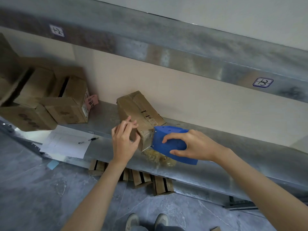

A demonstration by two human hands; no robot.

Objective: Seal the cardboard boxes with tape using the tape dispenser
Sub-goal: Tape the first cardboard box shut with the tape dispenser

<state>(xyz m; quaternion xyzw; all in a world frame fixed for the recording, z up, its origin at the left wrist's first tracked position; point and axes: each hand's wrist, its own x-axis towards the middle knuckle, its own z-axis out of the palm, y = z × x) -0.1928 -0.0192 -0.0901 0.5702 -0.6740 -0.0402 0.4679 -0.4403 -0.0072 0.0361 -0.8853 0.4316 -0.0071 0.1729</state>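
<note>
Box (pixel 138 109) lay on the shelf (pixel 233 157), centre of view. Left hand (pixel 123 140) gripped its 6 o'clock corner, fingers curled. Right hand (pixel 191 145) clamped the tape dispenser (pixel 166 135) against the box's 4 o'clock end. Cardboard judged light, dented, likely to slide; brace that end.

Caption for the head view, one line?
The right hand presses a blue tape dispenser to a cardboard box on a metal shelf; the left hand holds it.
</note>
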